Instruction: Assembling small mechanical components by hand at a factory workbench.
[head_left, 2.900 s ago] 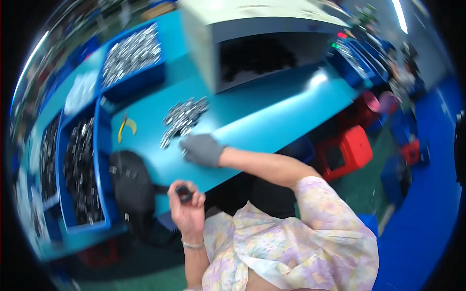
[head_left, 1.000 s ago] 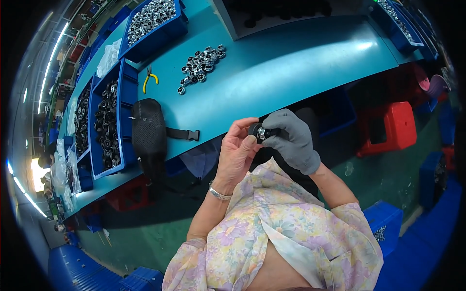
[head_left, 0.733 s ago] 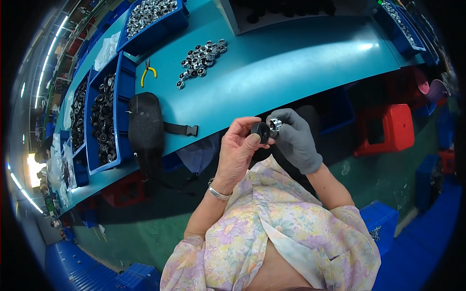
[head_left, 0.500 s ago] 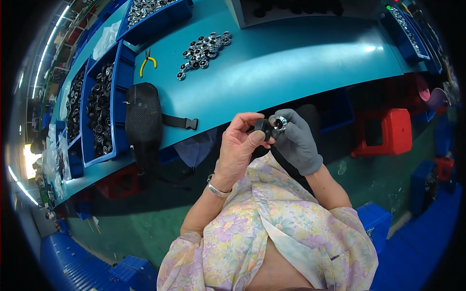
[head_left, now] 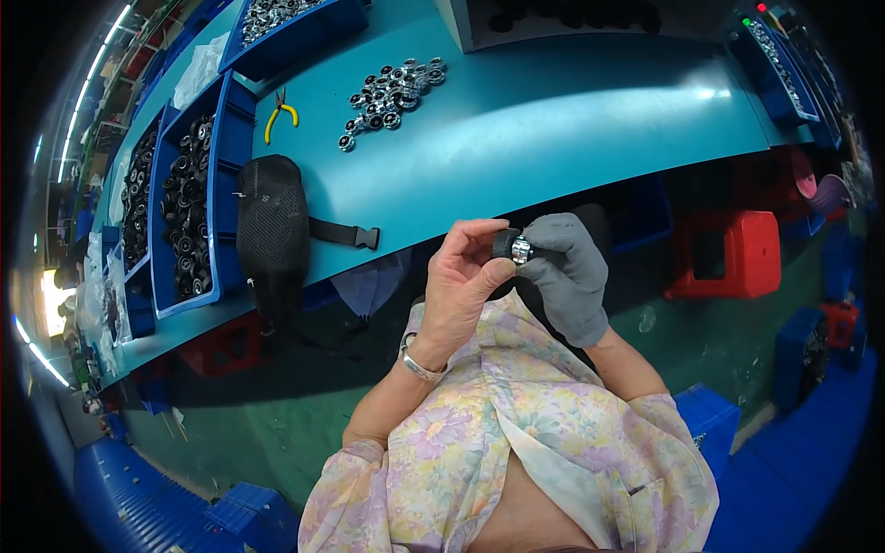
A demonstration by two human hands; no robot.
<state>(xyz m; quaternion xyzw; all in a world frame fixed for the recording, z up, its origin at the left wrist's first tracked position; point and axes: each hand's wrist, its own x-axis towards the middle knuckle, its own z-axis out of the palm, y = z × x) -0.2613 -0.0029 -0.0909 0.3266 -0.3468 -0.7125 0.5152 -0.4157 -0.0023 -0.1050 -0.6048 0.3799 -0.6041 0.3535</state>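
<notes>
In front of my body, off the table's near edge, my bare left hand (head_left: 464, 276) pinches a black ring-shaped part (head_left: 503, 243) between thumb and fingers. My right hand (head_left: 570, 272), in a grey glove, grips a shiny chrome ring-shaped part (head_left: 521, 249). The two parts meet face to face; whether one sits inside the other I cannot tell. On the turquoise table (head_left: 461, 157), beyond my hands, lies a loose cluster of chrome round parts (head_left: 392, 95) with dark centres.
At the left, a blue bin (head_left: 218, 212) holds many black round parts. A black waist bag (head_left: 274, 217) lies beside it, its strap toward me. Yellow-handled pliers (head_left: 281, 117) rest behind the bag. Another blue bin (head_left: 304, 37) holds chrome parts. A red stool (head_left: 733, 253) stands at right.
The chrome part has turned from facing up to edge-on and come against the black part. My gloved fingers have closed in toward my left hand.
</notes>
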